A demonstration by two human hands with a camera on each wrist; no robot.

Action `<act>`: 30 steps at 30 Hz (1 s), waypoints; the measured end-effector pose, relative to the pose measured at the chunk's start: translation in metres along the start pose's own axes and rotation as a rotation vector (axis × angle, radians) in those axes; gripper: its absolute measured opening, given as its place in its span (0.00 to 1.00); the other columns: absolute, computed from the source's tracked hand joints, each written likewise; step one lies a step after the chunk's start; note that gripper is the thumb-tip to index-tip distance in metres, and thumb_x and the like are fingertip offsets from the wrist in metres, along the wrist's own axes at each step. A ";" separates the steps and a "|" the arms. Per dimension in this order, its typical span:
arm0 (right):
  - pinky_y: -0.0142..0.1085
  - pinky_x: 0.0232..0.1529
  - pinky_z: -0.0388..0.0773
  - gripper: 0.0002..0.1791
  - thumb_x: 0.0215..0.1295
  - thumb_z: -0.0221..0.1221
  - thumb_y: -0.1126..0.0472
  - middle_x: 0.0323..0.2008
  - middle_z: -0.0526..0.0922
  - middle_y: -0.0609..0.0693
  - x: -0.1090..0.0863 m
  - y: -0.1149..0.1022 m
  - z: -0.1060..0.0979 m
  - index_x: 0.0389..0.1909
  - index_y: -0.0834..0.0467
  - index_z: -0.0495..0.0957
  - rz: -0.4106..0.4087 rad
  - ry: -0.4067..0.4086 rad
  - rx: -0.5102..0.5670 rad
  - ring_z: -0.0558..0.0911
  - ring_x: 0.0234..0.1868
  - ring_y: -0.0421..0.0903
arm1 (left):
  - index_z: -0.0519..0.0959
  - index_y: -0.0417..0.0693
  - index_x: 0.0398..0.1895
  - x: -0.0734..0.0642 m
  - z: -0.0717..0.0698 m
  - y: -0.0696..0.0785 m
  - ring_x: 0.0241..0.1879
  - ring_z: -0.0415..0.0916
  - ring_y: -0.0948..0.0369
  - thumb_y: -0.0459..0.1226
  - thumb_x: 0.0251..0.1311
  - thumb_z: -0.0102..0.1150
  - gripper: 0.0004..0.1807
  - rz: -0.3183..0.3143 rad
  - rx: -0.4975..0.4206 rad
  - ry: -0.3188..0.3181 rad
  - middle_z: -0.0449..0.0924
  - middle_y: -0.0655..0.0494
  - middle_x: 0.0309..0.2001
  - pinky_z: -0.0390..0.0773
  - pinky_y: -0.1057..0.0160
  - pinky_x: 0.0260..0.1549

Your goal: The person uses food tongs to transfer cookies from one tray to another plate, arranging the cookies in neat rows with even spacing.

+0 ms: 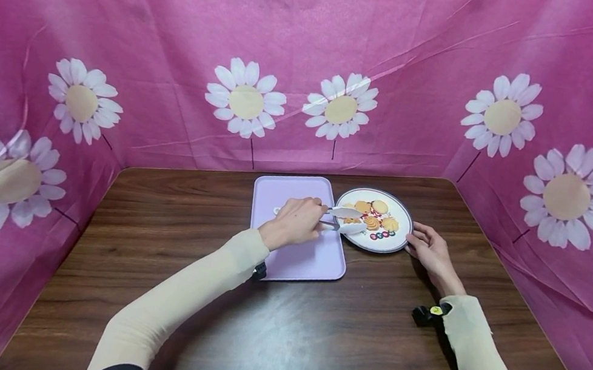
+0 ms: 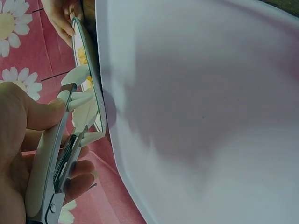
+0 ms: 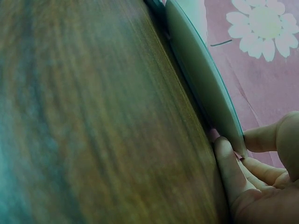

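Note:
My left hand [image 1: 298, 220] grips a pair of metal tongs [image 2: 60, 140] with pale, broad tips. The two tips stand apart and reach over the left part of a white plate [image 1: 403, 224] with a dark blue rim. Several round cookies [image 1: 379, 207] lie on that plate, one piped in a swirl [image 1: 372, 223] right beside the tongs' tips. At the plate's right edge my right hand [image 1: 432, 254] pinches the rim, thumb above and fingers below, as the right wrist view shows. The left forearm crosses over a lilac tray [image 1: 315, 263].
Tray and plate stand side by side near the back of the brown wooden table [image 1: 161, 212], the plate's left edge close to the tray's right edge. A pink cloth [image 1: 183, 25] with large white daisies encloses the table at the back and both sides.

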State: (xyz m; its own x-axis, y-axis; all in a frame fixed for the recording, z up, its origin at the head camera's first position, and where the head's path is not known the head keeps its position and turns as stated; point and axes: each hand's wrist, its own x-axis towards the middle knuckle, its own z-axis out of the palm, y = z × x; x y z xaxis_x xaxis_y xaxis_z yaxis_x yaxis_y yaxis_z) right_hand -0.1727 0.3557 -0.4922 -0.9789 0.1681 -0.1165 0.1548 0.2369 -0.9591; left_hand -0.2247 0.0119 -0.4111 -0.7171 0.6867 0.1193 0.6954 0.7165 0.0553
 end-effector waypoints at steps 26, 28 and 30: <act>0.20 0.48 0.81 0.35 0.81 0.52 0.58 0.57 0.76 0.50 -0.001 -0.002 0.000 0.80 0.67 0.53 0.023 -0.009 -0.042 0.77 0.44 0.21 | 0.75 0.45 0.69 -0.025 -0.010 -0.022 0.51 0.81 0.55 0.41 0.64 0.67 0.30 -0.061 -0.075 0.117 0.82 0.51 0.57 0.85 0.53 0.37; 0.20 0.48 0.80 0.35 0.81 0.52 0.59 0.53 0.77 0.45 -0.001 -0.002 0.000 0.80 0.68 0.53 0.016 -0.011 -0.032 0.78 0.44 0.21 | 0.73 0.45 0.72 -0.031 -0.011 -0.028 0.53 0.81 0.55 0.43 0.65 0.67 0.33 -0.074 -0.091 0.150 0.81 0.50 0.60 0.85 0.52 0.40; 0.19 0.47 0.81 0.35 0.80 0.52 0.60 0.50 0.77 0.40 -0.001 -0.002 -0.001 0.80 0.68 0.53 0.009 -0.012 -0.020 0.78 0.44 0.21 | 0.72 0.45 0.74 -0.038 -0.012 -0.036 0.55 0.81 0.54 0.45 0.66 0.67 0.34 -0.089 -0.108 0.185 0.81 0.50 0.61 0.86 0.51 0.42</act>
State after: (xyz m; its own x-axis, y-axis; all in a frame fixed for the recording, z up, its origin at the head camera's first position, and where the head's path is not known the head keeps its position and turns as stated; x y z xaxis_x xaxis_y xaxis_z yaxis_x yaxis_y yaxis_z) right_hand -0.1724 0.3557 -0.4899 -0.9790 0.1586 -0.1280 0.1659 0.2548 -0.9527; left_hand -0.2217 -0.0416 -0.4054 -0.7617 0.5801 0.2888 0.6381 0.7490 0.1783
